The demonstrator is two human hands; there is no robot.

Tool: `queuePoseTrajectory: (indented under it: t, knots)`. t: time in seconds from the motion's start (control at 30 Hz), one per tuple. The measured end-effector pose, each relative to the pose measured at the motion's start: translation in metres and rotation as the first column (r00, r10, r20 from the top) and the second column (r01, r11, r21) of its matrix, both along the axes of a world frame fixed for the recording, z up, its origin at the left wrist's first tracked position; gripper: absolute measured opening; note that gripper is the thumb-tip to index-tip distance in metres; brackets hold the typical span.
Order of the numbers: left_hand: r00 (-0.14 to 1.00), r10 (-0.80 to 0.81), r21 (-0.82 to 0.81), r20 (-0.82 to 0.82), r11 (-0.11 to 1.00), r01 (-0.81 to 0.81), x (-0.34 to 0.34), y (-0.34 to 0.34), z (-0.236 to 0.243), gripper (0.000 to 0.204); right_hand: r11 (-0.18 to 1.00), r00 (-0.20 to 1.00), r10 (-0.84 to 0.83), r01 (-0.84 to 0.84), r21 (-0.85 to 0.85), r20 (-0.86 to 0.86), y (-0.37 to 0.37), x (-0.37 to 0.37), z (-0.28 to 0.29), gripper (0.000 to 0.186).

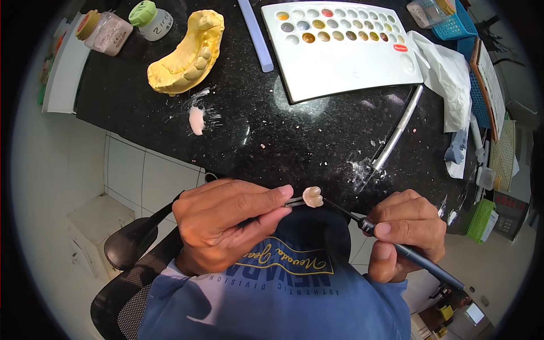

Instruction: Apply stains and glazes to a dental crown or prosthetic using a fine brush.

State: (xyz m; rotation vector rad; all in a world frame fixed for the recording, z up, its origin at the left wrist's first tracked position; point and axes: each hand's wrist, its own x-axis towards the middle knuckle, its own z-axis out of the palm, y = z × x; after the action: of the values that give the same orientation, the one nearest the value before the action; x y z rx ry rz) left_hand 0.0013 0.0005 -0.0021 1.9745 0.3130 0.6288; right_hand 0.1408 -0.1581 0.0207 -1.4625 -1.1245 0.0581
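My left hand point(232, 215) pinches slim metal tweezers point(294, 202) between thumb and fingers. At their tips sits a small tooth-coloured dental crown piece point(313, 196) with a pinkish edge, just off the black bench's near edge. My right hand point(409, 229) is closed around a fine brush point(419, 258) with a dark handle. The brush's thin tip reaches left to the crown piece; whether it touches I cannot tell. Ahead of my left hand, a pink curved piece point(196, 120) lies on the bench among white powder smears.
A yellow plaster dental model point(190, 56) stands far left beside two lidded jars point(107, 33). A white palette point(345, 65) with coloured wells lies ahead, a blue bar point(256, 37) to its left. A silver handpiece point(399, 130) and crumpled tissue point(445, 73) lie right.
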Motion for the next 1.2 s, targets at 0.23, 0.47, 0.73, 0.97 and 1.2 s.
queuePoseTrajectory:
  t: [0.23, 0.47, 0.73, 0.97, 1.2]
  knots:
    - [1.000, 0.017, 0.032, -0.008, 0.999, -0.017, -0.001, -0.002, 0.000, 0.024, 0.999, 0.999, 0.047, -0.047, -0.021, 0.024, -0.001, 0.001, 0.000, 0.017]
    - [1.000, 0.023, 0.098, 0.000, 0.995, -0.022, -0.001, -0.002, -0.002, 0.029, 0.998, 0.998, 0.050, -0.049, -0.040, 0.026, 0.001, 0.000, 0.001, 0.018]
    - [1.000, 0.022, 0.082, 0.008, 0.996, -0.022, 0.000, -0.001, -0.003, 0.029, 0.998, 0.998, 0.060, -0.059, -0.033, 0.016, 0.002, 0.000, -0.001, 0.017]
    - [1.000, 0.027, 0.003, 0.006, 1.000, -0.027, 0.000, -0.001, -0.002, 0.024, 0.999, 0.999, 0.033, -0.034, 0.019, 0.039, 0.002, 0.002, 0.000, 0.017]
    - [0.998, -0.013, -0.331, -0.060, 0.944, -0.008, -0.005, -0.004, 0.006, 0.017, 0.992, 0.998, -0.034, 0.039, 0.121, -0.043, -0.010, 0.005, -0.003, 0.017]
